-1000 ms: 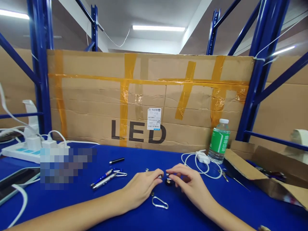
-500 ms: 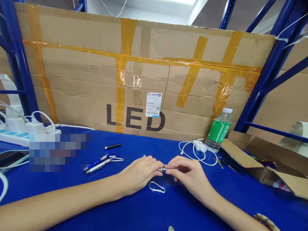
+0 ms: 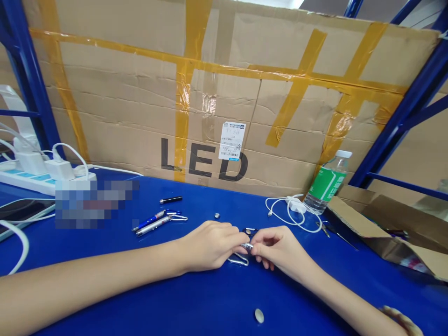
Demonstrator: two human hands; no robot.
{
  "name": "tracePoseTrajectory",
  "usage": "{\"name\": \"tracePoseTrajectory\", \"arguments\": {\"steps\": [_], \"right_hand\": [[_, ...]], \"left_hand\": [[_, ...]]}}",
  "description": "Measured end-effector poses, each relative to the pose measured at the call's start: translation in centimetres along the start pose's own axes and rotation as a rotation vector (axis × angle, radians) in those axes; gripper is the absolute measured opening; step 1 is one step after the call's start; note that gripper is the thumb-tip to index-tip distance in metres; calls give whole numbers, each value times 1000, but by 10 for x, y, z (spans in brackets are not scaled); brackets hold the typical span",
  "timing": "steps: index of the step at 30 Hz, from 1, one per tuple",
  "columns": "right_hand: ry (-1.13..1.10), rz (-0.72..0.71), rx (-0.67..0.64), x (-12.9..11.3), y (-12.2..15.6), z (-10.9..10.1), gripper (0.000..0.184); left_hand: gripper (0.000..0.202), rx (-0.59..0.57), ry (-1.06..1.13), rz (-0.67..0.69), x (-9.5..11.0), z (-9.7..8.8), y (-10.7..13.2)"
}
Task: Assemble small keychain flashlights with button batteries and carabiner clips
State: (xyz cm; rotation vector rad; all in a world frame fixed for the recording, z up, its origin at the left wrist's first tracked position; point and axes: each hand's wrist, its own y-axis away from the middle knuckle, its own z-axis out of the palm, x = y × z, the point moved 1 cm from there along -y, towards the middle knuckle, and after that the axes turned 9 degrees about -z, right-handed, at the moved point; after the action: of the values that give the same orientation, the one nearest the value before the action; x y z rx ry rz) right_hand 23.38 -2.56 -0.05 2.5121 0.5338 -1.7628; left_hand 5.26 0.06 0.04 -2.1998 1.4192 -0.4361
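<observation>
My left hand [image 3: 213, 245] and my right hand [image 3: 280, 248] meet over the blue table [image 3: 196, 303], fingers pinched together on a small silver cylindrical piece [image 3: 247, 245] held between them. A silver carabiner clip [image 3: 238, 260] lies on the table just under the fingertips. A small black and silver part [image 3: 249, 230] rests just beyond the hands. Two pen-shaped lights with clips [image 3: 157, 222] lie to the left, and a black pen-like tube [image 3: 171, 199] sits behind them. A tiny round button cell [image 3: 217, 215] lies near the left hand.
A taped cardboard sheet marked LED [image 3: 224, 102] stands at the back. A green-labelled water bottle [image 3: 329, 182], white cable with plug [image 3: 290, 210] and open cardboard box [image 3: 385, 228] are at right. A power strip with chargers [image 3: 38, 172] sits at left. A small oval disc [image 3: 259, 315] lies near the front.
The camera has tilted downward and the hands now sit lower over the carabiner. Both hands have come together on the silver piece, where a second ago they were slightly apart.
</observation>
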Motion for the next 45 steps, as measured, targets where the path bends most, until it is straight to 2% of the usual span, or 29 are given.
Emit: {"name": "tracePoseTrajectory", "arguments": {"steps": [2,9,15,21,25,28,31,33,36,38,42,45], "right_hand": [[29,-19,-77,1,1,0,14],[168,-268,-266,-2,4,-3,27],[109,-253,-326,-1,3,-4,34],[65,-180,-330,1,0,-5,37],[25,-130,-298,4,-1,-6,33],[14,-120,-259,7,-3,-5,35],[24,-137,-177,4,-5,-3,39],[68,-169,-60,0,-5,-4,38],[183,-313,150,-7,-4,-7,34],[282,-467,219,-12,-2,-9,32],[502,-726,220,-14,2,-12,20],[609,-795,242,-13,5,-13,20]], "left_hand": [[26,18,-21,31,0,0,0],[17,29,-99,85,1,0,-1],[18,22,-155,40,0,1,-1],[19,-22,-192,23,2,1,-1],[29,1,-251,69,3,-1,0],[28,6,-291,72,3,-1,0],[23,21,-236,-14,3,-1,-1],[21,18,-170,-99,2,0,-1],[21,14,-93,-187,2,0,-2],[22,9,-76,-208,2,0,-2],[25,-20,-66,-220,1,1,-2],[25,-34,-48,-216,1,2,-2]]}}
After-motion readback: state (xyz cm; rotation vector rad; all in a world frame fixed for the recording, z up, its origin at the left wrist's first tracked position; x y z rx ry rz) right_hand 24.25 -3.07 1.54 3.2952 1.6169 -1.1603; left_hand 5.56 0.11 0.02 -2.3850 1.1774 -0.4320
